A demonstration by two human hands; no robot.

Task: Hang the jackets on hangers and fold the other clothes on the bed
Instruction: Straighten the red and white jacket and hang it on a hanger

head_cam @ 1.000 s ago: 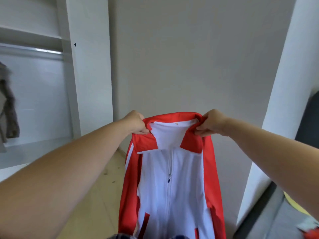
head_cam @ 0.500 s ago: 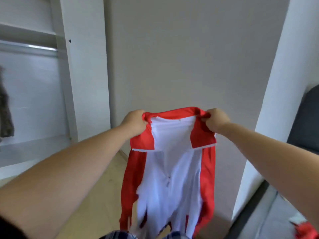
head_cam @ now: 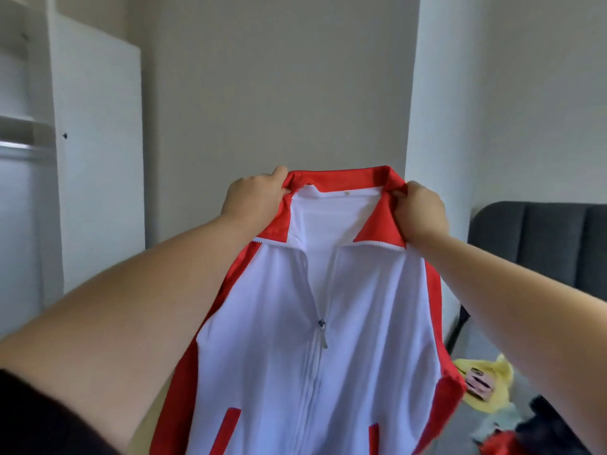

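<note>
Aloft, jacket [head_cam: 328, 323] collar pinched by left hand [head_cam: 254, 200], right hand [head_cam: 422, 210].

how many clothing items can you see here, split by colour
red and white jacket: 1, gripped at the collar by the left hand and right hand
yellow garment: 1
red garment: 1
dark garment: 1
total: 4; the last three are blurred at lower right, so more may be hidden there
</note>
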